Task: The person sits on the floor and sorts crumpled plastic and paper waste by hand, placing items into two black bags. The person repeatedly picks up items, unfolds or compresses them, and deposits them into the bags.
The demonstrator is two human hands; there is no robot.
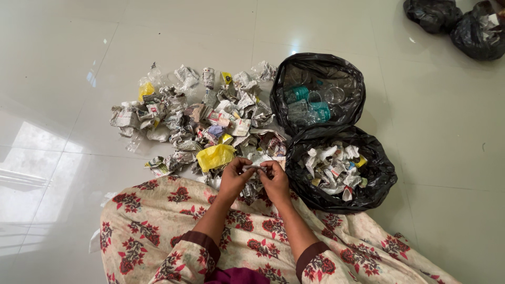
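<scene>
My left hand and my right hand meet over my lap and pinch a small crumpled piece of paper between their fingertips. Just beyond them lies a pile of crumpled paper and wrappers spread on the white tiled floor, with a yellow plastic wrapper at its near edge. To the right of my hands an open black bag holds crumpled paper scraps. Behind it a second open black bag holds clear plastic bottles.
Two more tied black bags sit at the far right corner. My floral cream-and-red garment covers my lap and knees at the bottom. Glossy white floor tiles surround the pile.
</scene>
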